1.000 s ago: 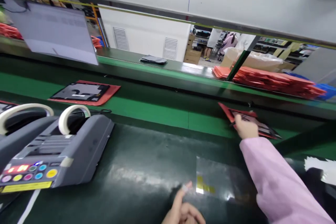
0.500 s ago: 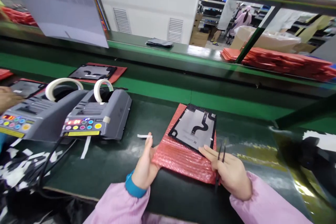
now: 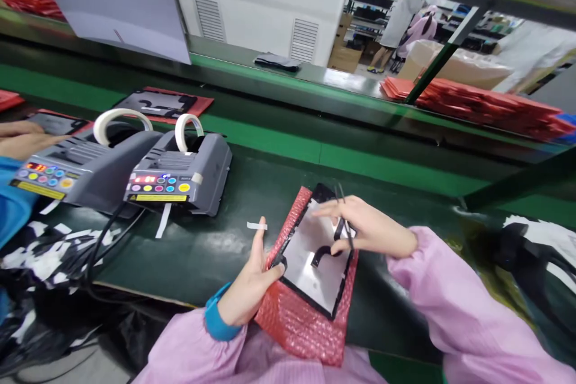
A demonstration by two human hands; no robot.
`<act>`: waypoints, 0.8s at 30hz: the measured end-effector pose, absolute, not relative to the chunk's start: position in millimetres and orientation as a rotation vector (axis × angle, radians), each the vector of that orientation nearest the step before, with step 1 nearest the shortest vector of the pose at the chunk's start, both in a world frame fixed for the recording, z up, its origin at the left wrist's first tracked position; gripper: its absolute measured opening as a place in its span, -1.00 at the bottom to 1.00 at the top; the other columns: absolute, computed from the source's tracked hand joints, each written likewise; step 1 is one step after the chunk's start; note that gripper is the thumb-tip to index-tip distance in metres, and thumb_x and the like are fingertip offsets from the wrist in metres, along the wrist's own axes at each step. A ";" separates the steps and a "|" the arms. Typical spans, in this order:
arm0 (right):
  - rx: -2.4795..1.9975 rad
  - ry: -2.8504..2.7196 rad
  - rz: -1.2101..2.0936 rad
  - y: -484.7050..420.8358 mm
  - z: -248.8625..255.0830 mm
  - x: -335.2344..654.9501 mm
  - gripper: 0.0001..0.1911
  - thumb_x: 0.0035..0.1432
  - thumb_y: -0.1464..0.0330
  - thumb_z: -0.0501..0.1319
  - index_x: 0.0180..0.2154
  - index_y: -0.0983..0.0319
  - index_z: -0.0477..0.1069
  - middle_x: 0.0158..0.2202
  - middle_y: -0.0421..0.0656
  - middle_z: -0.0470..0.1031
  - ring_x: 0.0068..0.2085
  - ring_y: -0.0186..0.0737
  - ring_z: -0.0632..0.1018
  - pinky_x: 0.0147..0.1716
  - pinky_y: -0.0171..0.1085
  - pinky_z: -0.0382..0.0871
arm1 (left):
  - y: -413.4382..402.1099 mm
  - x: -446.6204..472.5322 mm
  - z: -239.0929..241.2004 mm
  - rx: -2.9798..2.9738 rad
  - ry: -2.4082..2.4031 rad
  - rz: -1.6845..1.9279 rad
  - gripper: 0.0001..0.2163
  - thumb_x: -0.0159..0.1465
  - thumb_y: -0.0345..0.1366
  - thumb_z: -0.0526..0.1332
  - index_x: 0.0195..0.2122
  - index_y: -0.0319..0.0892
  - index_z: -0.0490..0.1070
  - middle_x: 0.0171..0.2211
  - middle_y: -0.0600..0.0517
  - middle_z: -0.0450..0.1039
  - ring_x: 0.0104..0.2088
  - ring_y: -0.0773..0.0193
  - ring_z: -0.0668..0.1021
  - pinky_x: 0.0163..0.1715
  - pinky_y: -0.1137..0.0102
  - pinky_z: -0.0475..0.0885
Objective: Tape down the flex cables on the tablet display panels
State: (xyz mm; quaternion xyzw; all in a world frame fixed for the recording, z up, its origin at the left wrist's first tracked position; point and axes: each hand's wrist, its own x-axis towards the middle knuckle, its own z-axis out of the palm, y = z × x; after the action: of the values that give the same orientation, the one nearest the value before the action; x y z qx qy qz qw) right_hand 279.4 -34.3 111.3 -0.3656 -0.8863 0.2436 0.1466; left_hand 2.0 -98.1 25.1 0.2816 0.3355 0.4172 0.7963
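Observation:
A tablet-sized screen panel [image 3: 300, 249], grey-backed with a black frame and a curved black flex cable [image 3: 322, 254], lies tilted on a red bubble-wrap bag [image 3: 310, 331]. My left hand [image 3: 247, 288] grips the panel's left corner, thumb on top; its other fingers are partly hidden. A short white tape strip [image 3: 257, 226] clings to its raised fingertip. Over the panel's upper right, my right hand [image 3: 369, 229] holds dark tweezers [image 3: 345, 216] between its fingers, tips pointing up and away. Its thumb and fingertips are at the panel's surface near the cable.
Two grey tape dispensers [image 3: 180, 171] stand at left, a tape tongue [image 3: 163, 221] hanging from the nearer. Beyond them lies another panel [image 3: 155, 102] on a red bag. A co-worker's hand [image 3: 27, 138] is at far left, above tape scraps [image 3: 49, 252]. Red bags [image 3: 486, 108] fill the shelf.
The bag and panel have come closer to my body and turned. My left thumb is now on the panel's corner. My right hand has moved from the lower edge up over the panel.

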 end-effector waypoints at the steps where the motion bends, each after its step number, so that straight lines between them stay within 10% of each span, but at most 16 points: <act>1: -1.027 -2.621 0.644 -23.1 114.1 271.7 -0.54 0.18 -0.04 0.38 -0.15 0.14 0.35 0.06 0.00 0.60 0.08 0.04 0.58 0.14 0.01 0.28 | -101.9 -0.9 25.6 0.614 0.694 0.889 0.13 0.27 -0.39 0.42 0.50 0.23 -0.54 0.22 -0.09 0.52 0.11 0.10 0.64 0.21 0.15 0.43; 7: -0.967 -2.834 0.860 8.0 121.6 251.0 -0.63 0.21 0.21 0.38 -0.35 0.13 0.17 -0.35 -0.29 0.50 -0.36 -0.26 0.40 -0.16 -0.21 0.26 | -111.0 -8.0 30.1 0.608 0.551 0.870 0.15 0.30 -0.29 0.43 0.49 0.18 -0.62 0.16 -0.13 0.57 0.10 0.04 0.65 0.12 0.17 0.50; 14: -1.345 -2.258 1.198 -31.9 135.8 318.7 -0.55 0.27 0.07 0.31 -0.36 0.11 0.07 -0.22 -0.13 0.63 -0.24 -0.18 0.56 -0.22 -0.22 0.39 | -84.7 -9.4 26.0 0.559 0.766 1.001 0.15 0.20 -0.19 0.52 0.53 0.11 -0.40 -0.22 0.06 0.68 -0.32 0.21 0.71 -0.25 0.39 0.57; 24: -1.515 -0.836 0.592 -95.5 104.0 363.0 -0.35 -0.20 0.07 0.61 -0.35 0.10 0.18 -0.22 -0.26 0.58 -0.24 -0.29 0.57 -0.34 -0.39 0.49 | -72.9 -3.0 4.5 0.625 0.864 1.045 0.13 0.22 -0.26 0.45 0.51 0.21 -0.49 0.28 -0.11 0.46 0.17 0.07 0.60 0.26 0.08 0.39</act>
State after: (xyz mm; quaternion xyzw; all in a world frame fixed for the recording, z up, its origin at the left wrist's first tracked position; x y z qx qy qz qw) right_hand 363.0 -95.5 104.0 -0.6561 -0.3623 0.2565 0.6103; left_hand -3.0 -72.9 4.5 0.2842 0.3929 0.4754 0.7341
